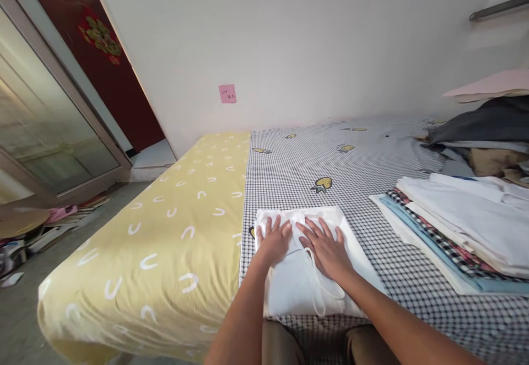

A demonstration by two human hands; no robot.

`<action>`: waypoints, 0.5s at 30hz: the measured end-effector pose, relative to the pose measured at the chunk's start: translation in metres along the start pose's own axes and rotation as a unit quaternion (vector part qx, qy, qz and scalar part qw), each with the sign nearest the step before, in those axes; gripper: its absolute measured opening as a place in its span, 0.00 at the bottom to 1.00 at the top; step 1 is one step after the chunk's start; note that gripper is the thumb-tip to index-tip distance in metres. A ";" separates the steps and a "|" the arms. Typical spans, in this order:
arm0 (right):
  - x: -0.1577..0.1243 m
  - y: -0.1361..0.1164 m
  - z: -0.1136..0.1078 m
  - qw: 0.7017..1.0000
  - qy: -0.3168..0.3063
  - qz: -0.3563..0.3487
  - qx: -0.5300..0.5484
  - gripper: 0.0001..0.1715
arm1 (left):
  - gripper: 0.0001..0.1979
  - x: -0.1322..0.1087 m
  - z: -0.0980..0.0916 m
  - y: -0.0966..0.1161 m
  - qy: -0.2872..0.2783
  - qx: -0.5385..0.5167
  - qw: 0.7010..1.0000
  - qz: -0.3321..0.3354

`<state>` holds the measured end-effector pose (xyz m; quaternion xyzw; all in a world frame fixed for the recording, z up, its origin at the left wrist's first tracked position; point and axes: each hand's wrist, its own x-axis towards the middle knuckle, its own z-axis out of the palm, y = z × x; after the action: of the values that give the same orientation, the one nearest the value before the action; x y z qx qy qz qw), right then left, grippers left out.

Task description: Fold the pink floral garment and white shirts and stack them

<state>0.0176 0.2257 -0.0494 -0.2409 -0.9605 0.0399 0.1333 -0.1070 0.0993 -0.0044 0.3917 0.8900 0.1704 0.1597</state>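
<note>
A folded white garment (289, 288) with a loose white drawstring (316, 285) lies flat on the checked bedsheet, close in front of my knees. My left hand (274, 241) rests palm down on its upper left part, fingers spread. On the upper right part lies my right hand (326, 249), also flat with its fingers apart. Neither hand grips the cloth. The drawstring loops down over the garment between my two forearms.
To the right stands a stack of folded clothes (458, 227), with a heap of dark clothing (487, 125) behind it. A yellow patterned sheet (165, 232) covers the bed's left side. A pink note (227, 94) is on the wall. Books and a straw hat (22, 221) lie on the floor at left.
</note>
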 end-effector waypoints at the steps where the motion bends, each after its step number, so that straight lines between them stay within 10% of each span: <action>1: 0.000 0.000 0.000 1.000 0.003 0.002 0.001 0.28 | 0.28 0.002 -0.006 -0.005 -0.012 -0.005 1.000 0.007; 8: -0.002 -0.002 -0.003 1.000 0.026 -0.013 0.003 0.29 | 0.33 -0.001 -0.008 -0.010 0.013 -0.013 1.000 0.005; 15: -0.003 -0.001 -0.002 0.999 0.029 -0.016 0.012 0.30 | 0.28 -0.012 0.018 -0.003 0.174 0.071 0.982 -0.031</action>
<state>0.0204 0.2236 -0.0478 -0.2247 -0.9595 0.0426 0.1645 -0.0941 0.0915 -0.0199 0.3387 0.9256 0.1675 -0.0200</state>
